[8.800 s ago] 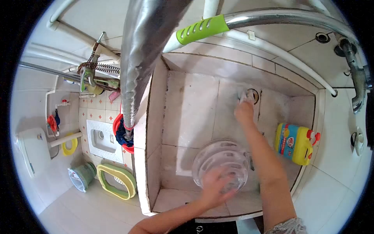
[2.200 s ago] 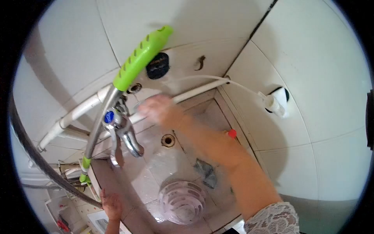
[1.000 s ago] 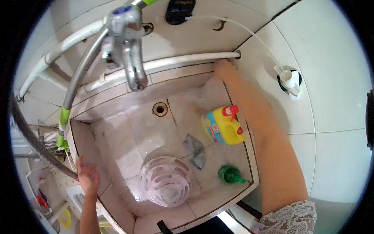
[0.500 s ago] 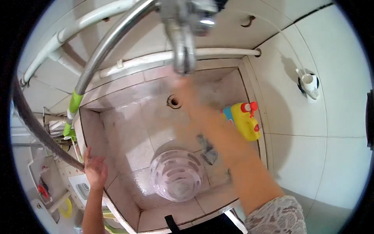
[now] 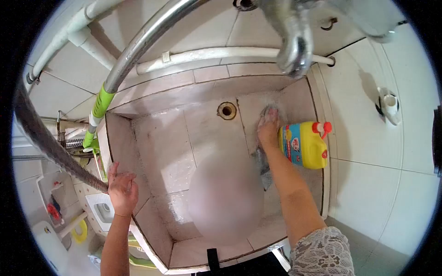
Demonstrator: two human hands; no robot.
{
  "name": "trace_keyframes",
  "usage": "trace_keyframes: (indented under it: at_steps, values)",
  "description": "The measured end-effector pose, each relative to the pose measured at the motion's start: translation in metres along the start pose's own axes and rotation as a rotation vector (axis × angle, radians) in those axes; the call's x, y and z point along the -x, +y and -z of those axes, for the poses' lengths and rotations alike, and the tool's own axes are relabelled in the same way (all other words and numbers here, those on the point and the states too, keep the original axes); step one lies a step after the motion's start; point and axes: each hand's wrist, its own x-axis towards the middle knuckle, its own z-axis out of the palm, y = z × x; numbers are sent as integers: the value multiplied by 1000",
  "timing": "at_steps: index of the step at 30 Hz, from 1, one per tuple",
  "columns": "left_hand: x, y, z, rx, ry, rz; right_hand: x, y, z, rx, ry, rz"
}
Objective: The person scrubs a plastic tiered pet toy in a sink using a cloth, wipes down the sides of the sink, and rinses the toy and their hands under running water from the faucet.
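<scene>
My right hand (image 5: 268, 128) reaches down to the basin floor with its fingers together over a grey patch, too unclear to name. Beside it stands a yellow bottle (image 5: 305, 145) with a red cap and blue label. A crumpled grey cloth (image 5: 263, 169) lies on the tiles near my right wrist. My left hand (image 5: 123, 187) is at the left rim of the tiled basin (image 5: 152, 138), fingers apart, next to a dark hose. A rounded object (image 5: 225, 202) in the front of the basin is blurred out.
A metal tap (image 5: 297, 53) hangs over the back of the basin, near a round drain hole (image 5: 226, 111). A metal pole with a green grip (image 5: 102, 103) slants along the left. A dark hose (image 5: 57, 152) runs to the left rim. White pipes (image 5: 207, 56) cross the back wall.
My right hand has come down from the tap to the basin floor beside the yellow bottle. The view has shifted. My left hand stays at the left rim.
</scene>
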Motion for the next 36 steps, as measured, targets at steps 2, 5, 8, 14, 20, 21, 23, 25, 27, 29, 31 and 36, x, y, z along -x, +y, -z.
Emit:
trace_keyframes:
  at_steps: [2, 5, 8, 14, 20, 21, 23, 25, 27, 29, 31, 36]
  values:
    - [-1, 1, -2, -14, 6, -14, -2, -36, -19, -253, -202, -13]
    - [1, 0, -2, 59, -10, 15, -3, -92, -27, -613, -505, -49]
    - [-2, 3, 0, 9, 20, -20, 54, -61, 18, -452, -424, 347]
    - [1, -2, 0, 49, -50, -41, 49, 16, 91, 17, -953, 64]
    - [-13, 100, -42, 517, -128, 16, 47, -43, 40, -364, -496, -2]
    - [-26, 158, -44, 629, -336, 41, 62, -34, 44, -414, -544, 53]
    - [-33, 233, -82, 764, -621, -15, 118, -16, 72, -442, -627, 74]
    - [-55, 316, -94, 1116, -904, 91, 166, 13, 95, -394, -663, 24]
    - [-48, 373, -126, 1099, -899, 153, 204, 30, 115, -369, -643, -154]
    - [-34, 414, -159, 1121, -747, 214, 218, 26, 128, -385, -575, -365]
    - [-39, 437, -177, 1320, -755, 380, 214, 8, 133, -482, -477, -576]
    - [-63, 450, -178, 1057, -577, 225, 176, -9, 129, -620, -275, -792]
